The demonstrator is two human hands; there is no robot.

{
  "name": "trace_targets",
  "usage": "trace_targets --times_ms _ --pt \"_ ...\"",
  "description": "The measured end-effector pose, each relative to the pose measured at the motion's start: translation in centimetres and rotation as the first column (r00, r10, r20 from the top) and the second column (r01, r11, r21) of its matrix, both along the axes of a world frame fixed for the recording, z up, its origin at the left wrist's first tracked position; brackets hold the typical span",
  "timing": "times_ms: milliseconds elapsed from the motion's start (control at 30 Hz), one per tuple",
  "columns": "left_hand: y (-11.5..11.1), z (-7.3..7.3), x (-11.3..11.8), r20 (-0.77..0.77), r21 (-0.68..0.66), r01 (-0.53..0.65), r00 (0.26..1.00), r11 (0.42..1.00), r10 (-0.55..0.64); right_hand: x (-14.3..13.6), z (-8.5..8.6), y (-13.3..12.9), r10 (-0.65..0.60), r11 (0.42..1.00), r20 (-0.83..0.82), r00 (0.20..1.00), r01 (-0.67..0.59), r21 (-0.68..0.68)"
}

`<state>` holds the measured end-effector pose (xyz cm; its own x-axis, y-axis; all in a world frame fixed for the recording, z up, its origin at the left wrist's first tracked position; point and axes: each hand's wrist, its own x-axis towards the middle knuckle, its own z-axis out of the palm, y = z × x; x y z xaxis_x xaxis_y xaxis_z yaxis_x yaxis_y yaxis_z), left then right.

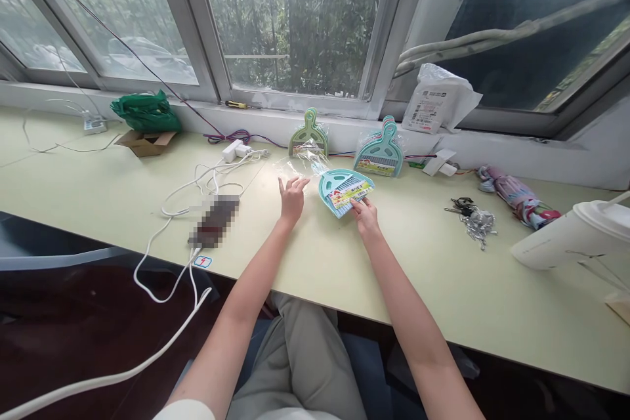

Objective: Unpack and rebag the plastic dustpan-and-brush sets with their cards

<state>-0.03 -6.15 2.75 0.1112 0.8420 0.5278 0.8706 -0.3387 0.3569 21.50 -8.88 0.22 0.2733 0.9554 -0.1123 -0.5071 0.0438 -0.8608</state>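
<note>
While One Hand Gripped, the Other Lay Open

As I watched from afar, the wrapped turquoise dustpan-and-brush set (346, 188) was just right of the frame's centre, tilted above the worktop (443, 289); whether its underside touched I could not tell. The right hand (365, 212) was clamped on its wide edge, thumb over the front and fingers apparently behind, a grip that I judged left the printed label (352, 191) facing up and the far end unobstructed. The left hand (293, 199) was apart from it, fingers spread with nothing visibly in them, just beside the loose clear film (301, 160); I could not tell whether a fingertip met it.

The set's long axis ran aslant. Its bristle end pointed toward the lower right, into the gripping fingers; its handle end pointed toward the upper left, with the handle itself hard to make out.

Behind, a green set (309, 136) and stacked turquoise sets (381, 148) leaned by the low wall (268, 120), handles upward, presumably because such flat packs needed a prop.
</note>
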Motion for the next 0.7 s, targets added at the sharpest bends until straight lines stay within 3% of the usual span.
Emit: trace_targets --times_ms 200,300,367,433,533,600,667,700 --pt "-0.1 0.2 0.1 0.022 -0.032 0.086 0.996 0.996 -0.086 0.5 0.5 0.1 0.229 0.973 0.048 0.972 -0.228 -0.023" --pt "-0.8 0.7 0.5 0.01 0.018 0.071 0.997 0.997 -0.071 0.8 0.5 0.2 0.243 0.97 0.047 0.969 -0.243 -0.009" --pt "-1.4 1.1 0.9 0.04 0.068 -0.026 0.999 0.997 0.023 1.0 0.5 0.2 0.226 0.974 0.036 0.973 -0.227 0.015" --pt "-1.8 1.5 1.2 0.149 0.098 -0.219 0.968 0.971 0.203 0.9 0.5 0.1 0.206 0.977 0.018 0.978 -0.207 0.042" --pt "-1.2 1.6 0.7 0.446 -0.002 -0.48 0.785 0.877 0.431 0.6 0.4 0.1 0.181 0.981 -0.008 0.983 -0.18 0.077" --pt "-0.1 1.3 -0.1 0.621 -0.151 -0.408 0.67 0.9 0.408 0.4 0.4 0.0 0.173 0.981 -0.017 0.985 -0.171 0.09" --pt "1.1 0.8 -0.9 0.719 -0.265 -0.113 0.638 0.957 0.275 0.1 0.3 0.1 0.174 0.98 -0.018 0.985 -0.172 0.1" --pt "1.5 0.6 -1.1 0.746 -0.297 0.056 0.637 0.953 0.195 0.1 0.2 0.1 0.18 0.979 -0.016 0.984 -0.177 0.103"
